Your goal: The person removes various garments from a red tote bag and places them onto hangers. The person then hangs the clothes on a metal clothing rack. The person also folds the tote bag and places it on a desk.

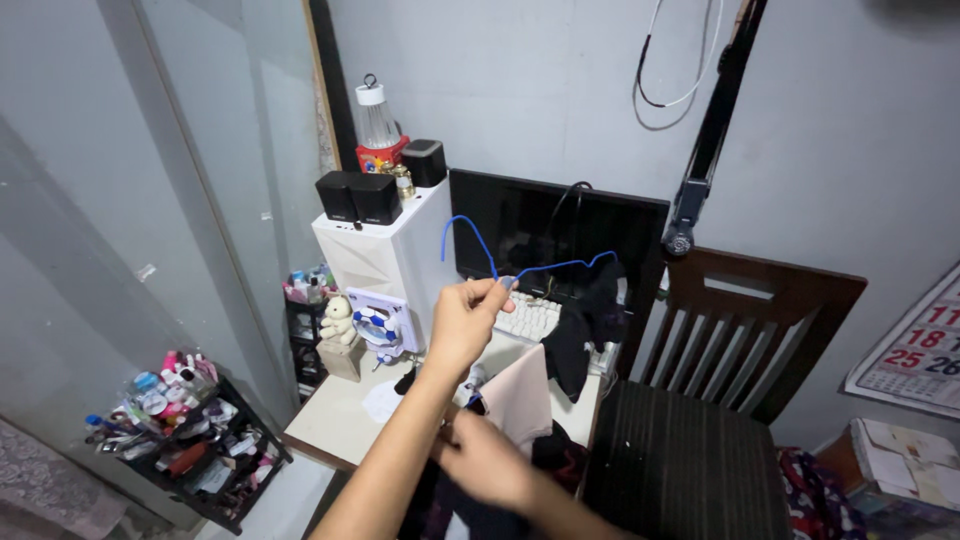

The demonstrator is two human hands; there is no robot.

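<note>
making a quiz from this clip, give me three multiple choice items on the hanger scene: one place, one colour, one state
1. Where are the two black speakers?
A. on the white tower case
B. on the chair
C. on the floor

2. What colour is the wire hanger?
A. red
B. blue
C. green

3. What is the left hand doing?
A. resting flat on the desk
B. hanging empty
C. holding the hanger up

Key: 1 A, they sit atop the white tower case; 2 B, the wire is blue; 3 C, its fingers pinch the hanger's neck.
</note>
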